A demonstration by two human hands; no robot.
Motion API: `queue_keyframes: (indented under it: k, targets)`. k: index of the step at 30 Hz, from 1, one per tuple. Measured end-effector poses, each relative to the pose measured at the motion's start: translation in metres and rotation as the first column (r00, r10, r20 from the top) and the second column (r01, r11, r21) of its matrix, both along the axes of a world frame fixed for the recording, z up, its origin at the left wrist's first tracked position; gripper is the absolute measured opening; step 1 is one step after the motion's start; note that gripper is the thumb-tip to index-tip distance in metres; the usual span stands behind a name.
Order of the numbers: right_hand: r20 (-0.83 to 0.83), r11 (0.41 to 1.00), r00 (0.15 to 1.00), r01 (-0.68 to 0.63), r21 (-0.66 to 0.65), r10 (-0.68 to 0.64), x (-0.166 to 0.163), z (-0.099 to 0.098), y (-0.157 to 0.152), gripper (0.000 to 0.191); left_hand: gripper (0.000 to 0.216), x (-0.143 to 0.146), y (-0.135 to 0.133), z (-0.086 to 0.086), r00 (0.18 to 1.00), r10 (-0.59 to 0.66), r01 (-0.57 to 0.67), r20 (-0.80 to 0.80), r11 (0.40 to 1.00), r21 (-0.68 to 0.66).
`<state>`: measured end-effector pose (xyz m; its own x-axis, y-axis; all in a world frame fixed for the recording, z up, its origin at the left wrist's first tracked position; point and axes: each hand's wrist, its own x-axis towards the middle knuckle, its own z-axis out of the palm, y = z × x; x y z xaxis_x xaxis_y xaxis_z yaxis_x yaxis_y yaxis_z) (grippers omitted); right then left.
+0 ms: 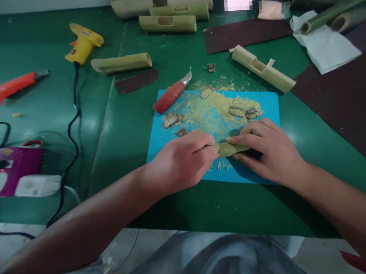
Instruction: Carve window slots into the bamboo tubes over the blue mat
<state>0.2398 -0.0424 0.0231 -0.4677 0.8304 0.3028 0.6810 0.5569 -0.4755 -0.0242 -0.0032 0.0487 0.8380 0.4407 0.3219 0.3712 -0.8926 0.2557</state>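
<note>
Over the blue sheet, a pale green bamboo piece spans the gap between my two hands. My left hand is closed at its left end, thumb and finger pinched together. From the other side my right hand grips the piece between fingers and thumb. My fingers hide both ends. Yellowish bamboo dust and several worn bits of sandpaper, one a folded scrap, lie just beyond the hands. A red-handled craft knife rests across the sheet's upper left edge.
A notched bamboo tube lies at back right near dark sandpaper sheets. More cut bamboo tubes line the back. Left are a yellow glue gun, its black cord, an orange cutter and a purple power strip.
</note>
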Motion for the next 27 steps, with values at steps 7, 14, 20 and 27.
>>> queue_keyframes:
  k: [7,14,20,27]
  targets:
    - [-0.009,1.0,1.0,-0.006,0.004,0.006,0.0004,0.0008,0.0001,0.025,0.019,0.0002,-0.0022,0.0006,1.0,0.004,-0.004,-0.004,0.997,0.083]
    - [-0.014,1.0,1.0,-0.012,0.02,0.012,0.0015,-0.001,0.0007,0.024,0.022,0.0023,-0.0084,0.0002,0.998,0.023,-0.01,-0.058,0.978,0.206]
    - [0.003,1.0,1.0,-0.015,0.008,0.015,0.0019,0.0003,0.0013,0.023,0.026,0.0045,-0.0047,-0.0011,0.998,0.017,-0.007,-0.052,0.982,0.187]
    - [0.008,1.0,1.0,-0.009,0.009,0.009,0.0014,0.0011,0.0008,0.024,0.023,0.0033,-0.0048,0.0012,0.999,0.02,-0.015,-0.032,0.99,0.137]
